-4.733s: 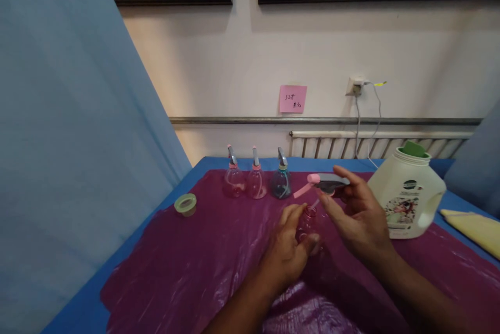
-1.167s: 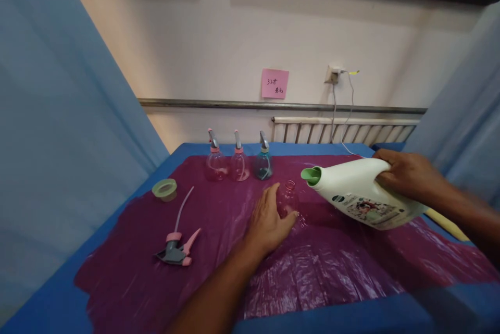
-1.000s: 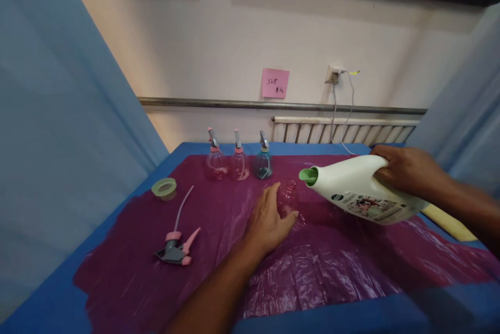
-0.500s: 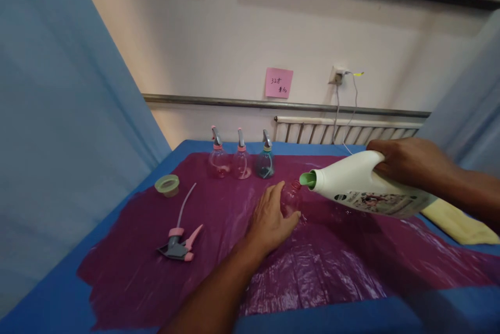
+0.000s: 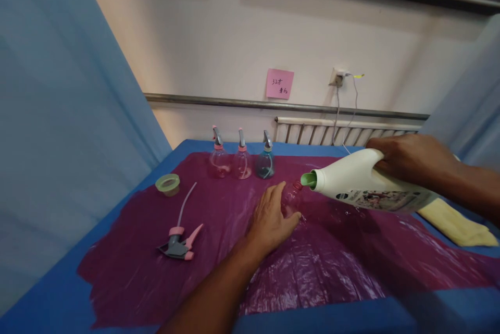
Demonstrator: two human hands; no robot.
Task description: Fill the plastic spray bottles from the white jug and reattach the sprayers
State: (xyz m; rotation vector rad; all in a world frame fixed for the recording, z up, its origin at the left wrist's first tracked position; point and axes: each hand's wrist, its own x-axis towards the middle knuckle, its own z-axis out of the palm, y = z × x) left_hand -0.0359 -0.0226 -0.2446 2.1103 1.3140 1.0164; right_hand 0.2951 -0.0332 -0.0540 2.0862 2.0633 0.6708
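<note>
My left hand is wrapped round a clear pink spray bottle whose top is off, its neck tilted to the right. In my right hand is the handle of a large white jug, tipped so that its green spout meets the bottle's mouth. Whether liquid is flowing I cannot tell. To the left, a grey and pink spray head with its tube lies on the purple plastic sheet.
Behind stand two pink spray bottles and a teal spray bottle. A small green-rimmed tub is at the left, a folded yellow cloth at the right. Blue curtains hang on both sides.
The jug's rear end has risen slightly in my right hand, its spout staying at the bottle's mouth. My left hand has stayed in place on the bottle.
</note>
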